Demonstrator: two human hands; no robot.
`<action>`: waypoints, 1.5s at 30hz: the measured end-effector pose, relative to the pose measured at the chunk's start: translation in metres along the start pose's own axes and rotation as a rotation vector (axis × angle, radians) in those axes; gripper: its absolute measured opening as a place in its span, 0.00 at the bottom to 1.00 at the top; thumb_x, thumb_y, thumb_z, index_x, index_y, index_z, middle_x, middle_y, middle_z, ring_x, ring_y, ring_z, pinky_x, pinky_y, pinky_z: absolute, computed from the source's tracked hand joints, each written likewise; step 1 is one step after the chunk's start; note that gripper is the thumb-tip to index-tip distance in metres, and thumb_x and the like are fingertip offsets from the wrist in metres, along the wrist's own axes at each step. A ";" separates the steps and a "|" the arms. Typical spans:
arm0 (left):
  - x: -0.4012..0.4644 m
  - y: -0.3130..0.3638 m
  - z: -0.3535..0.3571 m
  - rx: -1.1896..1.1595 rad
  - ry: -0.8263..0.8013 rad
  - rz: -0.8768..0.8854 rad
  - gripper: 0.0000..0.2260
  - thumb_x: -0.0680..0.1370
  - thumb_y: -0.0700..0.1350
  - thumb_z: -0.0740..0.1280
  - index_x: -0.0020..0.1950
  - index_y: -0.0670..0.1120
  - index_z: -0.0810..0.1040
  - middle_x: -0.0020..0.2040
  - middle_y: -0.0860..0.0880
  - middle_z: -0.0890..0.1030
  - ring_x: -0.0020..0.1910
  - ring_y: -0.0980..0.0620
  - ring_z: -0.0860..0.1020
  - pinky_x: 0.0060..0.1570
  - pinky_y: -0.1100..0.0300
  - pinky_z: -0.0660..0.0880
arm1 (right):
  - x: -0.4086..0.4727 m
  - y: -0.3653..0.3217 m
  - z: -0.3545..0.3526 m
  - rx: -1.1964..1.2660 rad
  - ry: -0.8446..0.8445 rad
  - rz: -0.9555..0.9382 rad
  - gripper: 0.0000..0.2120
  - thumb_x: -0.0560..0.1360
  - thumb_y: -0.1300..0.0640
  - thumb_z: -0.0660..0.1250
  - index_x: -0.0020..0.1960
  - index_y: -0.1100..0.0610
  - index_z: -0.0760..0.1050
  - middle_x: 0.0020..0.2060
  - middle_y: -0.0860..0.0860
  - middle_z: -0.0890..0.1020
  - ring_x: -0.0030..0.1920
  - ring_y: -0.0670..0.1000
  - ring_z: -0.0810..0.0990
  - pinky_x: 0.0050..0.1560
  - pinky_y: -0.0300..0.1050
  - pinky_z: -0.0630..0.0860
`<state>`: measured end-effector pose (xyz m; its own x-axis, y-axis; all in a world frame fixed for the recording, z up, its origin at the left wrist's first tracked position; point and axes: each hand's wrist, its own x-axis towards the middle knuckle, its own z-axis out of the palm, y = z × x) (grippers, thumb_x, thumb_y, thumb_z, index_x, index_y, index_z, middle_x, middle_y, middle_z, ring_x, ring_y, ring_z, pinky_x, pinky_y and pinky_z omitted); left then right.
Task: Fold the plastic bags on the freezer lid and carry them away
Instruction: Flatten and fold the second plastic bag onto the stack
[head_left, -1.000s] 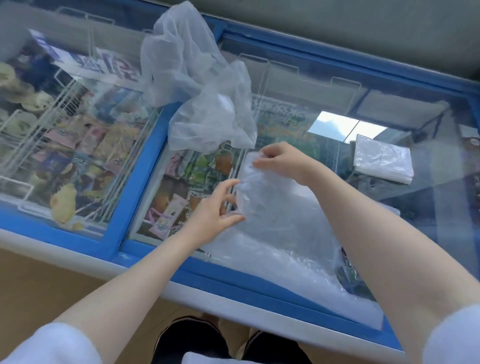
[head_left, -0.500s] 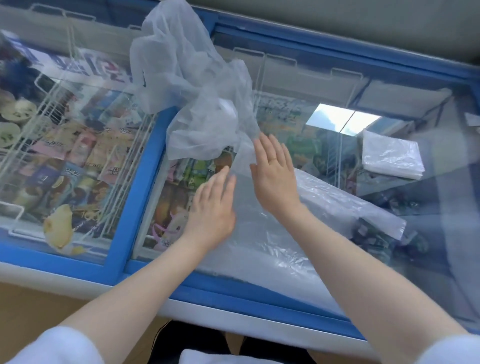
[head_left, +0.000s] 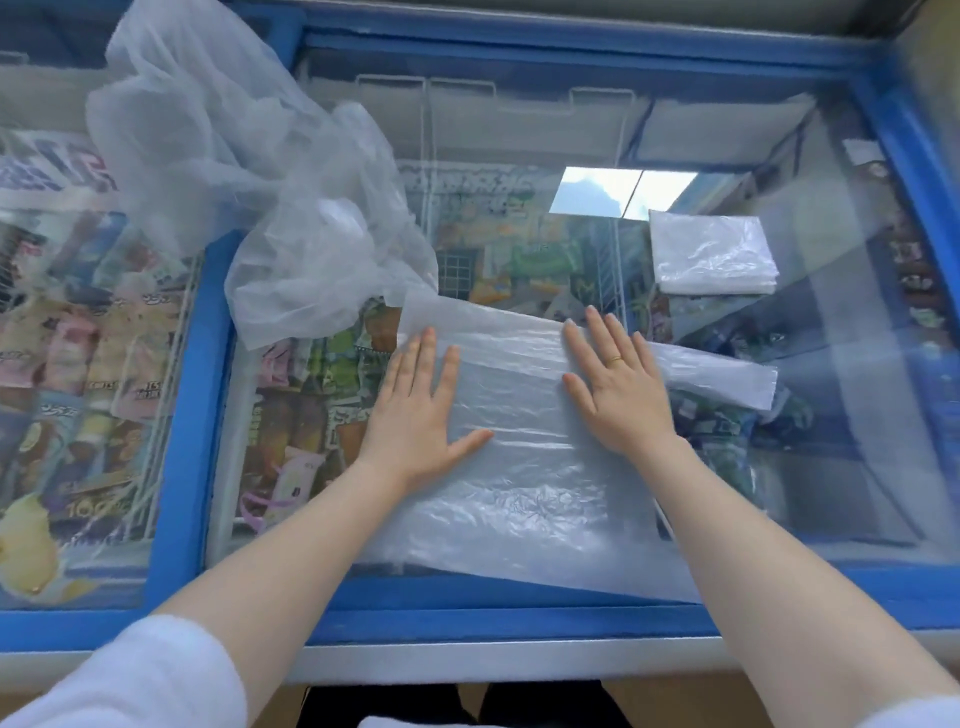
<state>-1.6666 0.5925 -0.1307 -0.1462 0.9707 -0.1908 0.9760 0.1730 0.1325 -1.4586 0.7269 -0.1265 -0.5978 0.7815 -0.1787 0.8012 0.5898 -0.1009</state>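
A clear plastic bag (head_left: 524, 499) lies spread flat on the glass freezer lid (head_left: 519, 130), its near edge over the blue frame. My left hand (head_left: 418, 415) presses flat on the bag's left part, fingers straight. My right hand (head_left: 615, 384), a ring on one finger, presses flat on its right part. A heap of crumpled clear bags (head_left: 270, 208) sits at the back left, touching the flat bag's far left corner. One folded bag (head_left: 711, 252) lies at the back right of the lid.
The freezer has a blue frame (head_left: 192, 415) with a divider bar between two glass panes. Packaged ice creams and wire baskets show under the glass. A grey wall runs behind the freezer. My dark shoes show below the front edge.
Both hands went from pinching the bag's top edge to lying flat on it. They slid apart, left hand leftward and right hand rightward, and the bag now lies smoother.
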 end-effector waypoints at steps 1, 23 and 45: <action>-0.001 0.001 -0.002 0.014 -0.017 -0.025 0.45 0.69 0.72 0.40 0.76 0.44 0.40 0.74 0.42 0.35 0.73 0.45 0.34 0.72 0.52 0.36 | -0.004 0.014 -0.001 -0.006 -0.003 0.022 0.32 0.74 0.38 0.35 0.76 0.46 0.45 0.76 0.47 0.46 0.76 0.49 0.43 0.73 0.46 0.37; 0.015 0.050 0.005 -0.032 0.023 0.110 0.30 0.76 0.59 0.43 0.76 0.50 0.52 0.77 0.46 0.52 0.75 0.44 0.51 0.70 0.53 0.38 | -0.081 -0.050 0.036 0.045 0.084 0.039 0.31 0.75 0.44 0.52 0.72 0.59 0.60 0.72 0.57 0.64 0.72 0.54 0.60 0.71 0.50 0.51; -0.056 0.030 -0.027 -0.739 0.331 -0.575 0.22 0.79 0.45 0.62 0.72 0.48 0.61 0.44 0.48 0.76 0.42 0.49 0.75 0.39 0.56 0.69 | -0.100 -0.019 -0.003 0.004 0.177 -0.153 0.28 0.77 0.47 0.50 0.71 0.61 0.63 0.71 0.58 0.66 0.71 0.58 0.64 0.69 0.50 0.51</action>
<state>-1.6335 0.5480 -0.0900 -0.7132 0.6847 -0.1502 0.4126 0.5833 0.6997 -1.4137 0.6384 -0.1039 -0.7074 0.7067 0.0134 0.7007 0.7036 -0.1177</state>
